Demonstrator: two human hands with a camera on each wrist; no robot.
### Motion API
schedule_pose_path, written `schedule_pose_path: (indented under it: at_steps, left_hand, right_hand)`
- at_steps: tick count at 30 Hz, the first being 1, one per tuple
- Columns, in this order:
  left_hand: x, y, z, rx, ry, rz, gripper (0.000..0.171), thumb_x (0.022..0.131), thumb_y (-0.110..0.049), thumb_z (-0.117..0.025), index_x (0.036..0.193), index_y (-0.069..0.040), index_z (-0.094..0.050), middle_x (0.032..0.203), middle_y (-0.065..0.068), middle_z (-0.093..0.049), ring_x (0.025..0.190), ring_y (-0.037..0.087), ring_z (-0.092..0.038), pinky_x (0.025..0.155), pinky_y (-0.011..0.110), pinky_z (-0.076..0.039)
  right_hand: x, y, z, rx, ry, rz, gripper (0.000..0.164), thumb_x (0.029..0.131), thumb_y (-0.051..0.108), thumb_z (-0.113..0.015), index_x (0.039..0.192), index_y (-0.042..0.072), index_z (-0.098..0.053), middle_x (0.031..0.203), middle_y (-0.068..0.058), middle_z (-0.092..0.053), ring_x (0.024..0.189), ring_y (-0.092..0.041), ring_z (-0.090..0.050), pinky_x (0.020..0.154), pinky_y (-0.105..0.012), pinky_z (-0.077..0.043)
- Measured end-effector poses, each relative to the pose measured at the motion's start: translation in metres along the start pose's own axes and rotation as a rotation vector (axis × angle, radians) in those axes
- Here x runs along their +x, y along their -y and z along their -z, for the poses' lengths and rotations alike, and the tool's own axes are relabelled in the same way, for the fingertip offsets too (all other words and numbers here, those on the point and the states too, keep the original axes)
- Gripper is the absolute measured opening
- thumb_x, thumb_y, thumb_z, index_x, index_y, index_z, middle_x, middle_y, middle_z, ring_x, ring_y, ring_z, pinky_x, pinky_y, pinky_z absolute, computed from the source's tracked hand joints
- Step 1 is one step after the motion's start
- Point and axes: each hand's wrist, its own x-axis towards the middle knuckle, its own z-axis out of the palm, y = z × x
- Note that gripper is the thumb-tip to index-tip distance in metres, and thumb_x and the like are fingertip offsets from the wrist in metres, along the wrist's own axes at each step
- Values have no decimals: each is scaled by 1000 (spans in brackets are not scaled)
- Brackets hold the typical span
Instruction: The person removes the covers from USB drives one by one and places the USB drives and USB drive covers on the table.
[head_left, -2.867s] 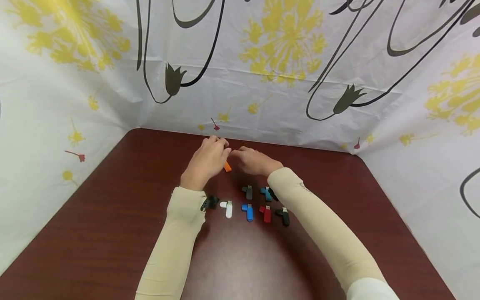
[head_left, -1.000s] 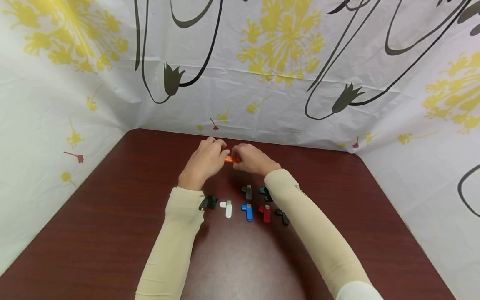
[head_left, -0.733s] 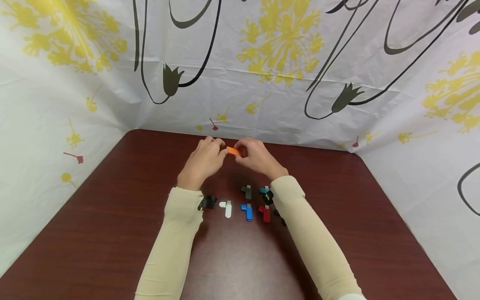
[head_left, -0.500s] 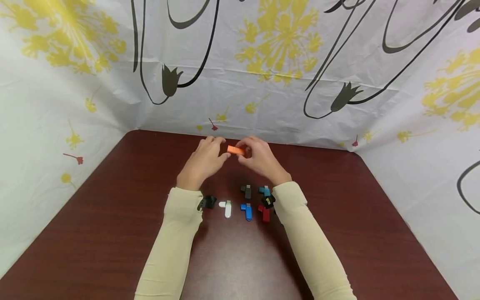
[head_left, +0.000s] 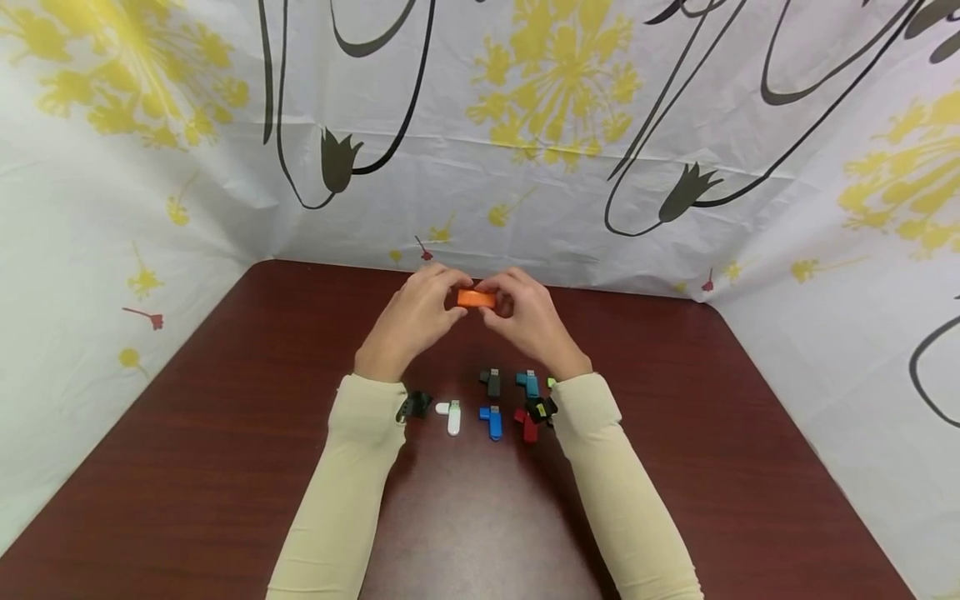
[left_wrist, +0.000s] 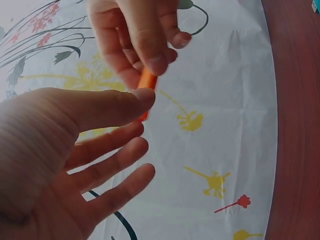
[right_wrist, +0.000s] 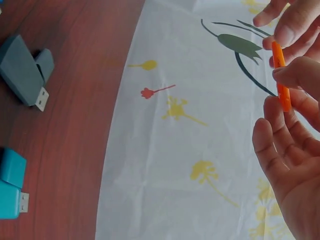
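An orange USB stick [head_left: 476, 298] is held between both hands over the far part of the table. My left hand [head_left: 416, 321] pinches its left end between thumb and fingertips; in the left wrist view the thumb lies across the orange casing [left_wrist: 148, 80] and the other fingers spread loosely below. My right hand [head_left: 528, 321] pinches the right end. The right wrist view shows the narrow side of the orange stick [right_wrist: 283, 92], with thumbs and fingertips of both hands on it. No metal plug shows on it.
Swivel USB sticks with their plugs out lie in two rows nearer me: dark grey [head_left: 493, 383], teal [head_left: 532, 384], white [head_left: 453, 419], blue [head_left: 494, 423] and red [head_left: 530, 430]. The right wrist covers part of the rows. A patterned white sheet [head_left: 450, 200] stands behind the table.
The right hand has picked up the orange stick from the table, raised it and turned it crosswise. The left hand has moved in and now grips its left end.
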Motion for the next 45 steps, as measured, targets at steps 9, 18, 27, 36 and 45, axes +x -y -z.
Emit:
schedule_pose_path:
  at_steps: [9, 18, 27, 36, 45]
  left_hand:
    - [0, -2, 0, 16, -85, -104, 27, 84, -19, -75, 109, -9, -71, 106, 8, -67, 87, 18, -54, 77, 37, -56]
    - [-1, -3, -1, 53, -129, -152, 23, 83, -18, -76, 104, -8, -73, 101, 8, -67, 84, 17, -54, 74, 36, -57]
    - [-2, -3, -2, 24, -131, -156, 23, 82, -19, -77, 101, -6, -75, 95, 9, -69, 82, 18, -56, 73, 35, -56]
    - [-3, 3, 3, 5, -156, -152, 23, 82, -17, -77, 101, -4, -75, 91, 10, -69, 80, 19, -60, 70, 33, -57]
    - [-2, 5, 7, -11, -166, -164, 22, 83, -15, -76, 102, -4, -75, 94, 10, -70, 82, 19, -58, 70, 33, -56]
  right_hand:
    - [-2, 5, 9, -8, -41, 36, 26, 84, 14, -73, 109, 12, -69, 100, -4, -61, 73, -13, -53, 64, -32, -54]
    - [-5, 7, 11, -25, -59, 62, 27, 84, 15, -74, 110, 12, -70, 100, -4, -61, 71, -12, -51, 62, -32, -52]
    - [-6, 7, 13, -41, -60, 72, 26, 82, 15, -76, 107, 10, -71, 99, -6, -62, 73, -14, -51, 62, -34, -53]
    - [-9, 3, 16, -46, -53, 63, 24, 84, 17, -75, 108, 12, -72, 98, -4, -63, 73, -16, -54, 63, -37, -54]
    - [-8, 1, 20, -60, -55, 74, 25, 85, 19, -74, 109, 12, -72, 100, -5, -64, 73, -12, -54, 64, -33, -54]
